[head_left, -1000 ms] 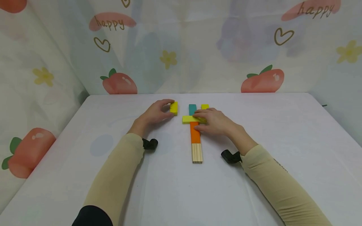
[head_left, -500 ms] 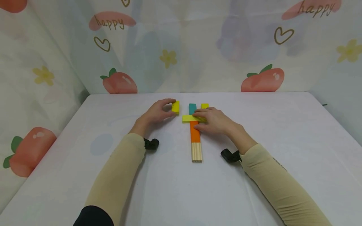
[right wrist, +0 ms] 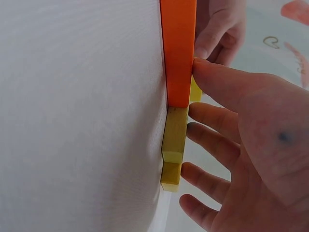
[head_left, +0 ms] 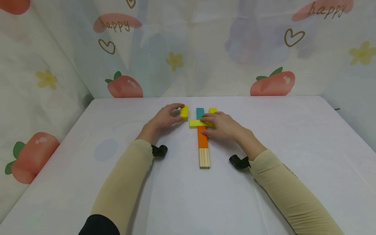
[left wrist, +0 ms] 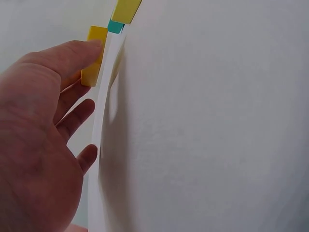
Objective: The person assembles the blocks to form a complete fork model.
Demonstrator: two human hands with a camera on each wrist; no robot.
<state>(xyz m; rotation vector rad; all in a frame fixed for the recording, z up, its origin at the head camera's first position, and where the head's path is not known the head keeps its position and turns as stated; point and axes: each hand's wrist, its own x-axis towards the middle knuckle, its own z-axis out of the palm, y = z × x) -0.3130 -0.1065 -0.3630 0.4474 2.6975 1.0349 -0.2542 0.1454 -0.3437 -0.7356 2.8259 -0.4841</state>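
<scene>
Between its thumb and fingertips, my left hand (head_left: 167, 117) pinches a yellow block (head_left: 184, 112), left of the other blocks. The left wrist view shows the thumb on that yellow block (left wrist: 94, 67). My right hand (head_left: 226, 127) rests its extended fingers on a lime-yellow block (head_left: 193, 124) lying crosswise. Its thumb touches the orange block (head_left: 202, 139), also seen in the right wrist view as an orange block (right wrist: 178, 53). A teal block (head_left: 200, 112) and another yellow block (head_left: 212, 110) stand on the crosswise block's far side, the latter partly hidden by the right hand.
A plain wood-coloured grooved block (head_left: 204, 158) continues the orange one toward me. All lie on a white-covered table (head_left: 182, 199). A patterned curtain (head_left: 199, 39) rises behind its far edge. Black wrist cameras sit at both cuffs.
My left hand has moved slightly right with the yellow block, narrowing the gap to the teal block. The right hand and the other blocks stay in place.
</scene>
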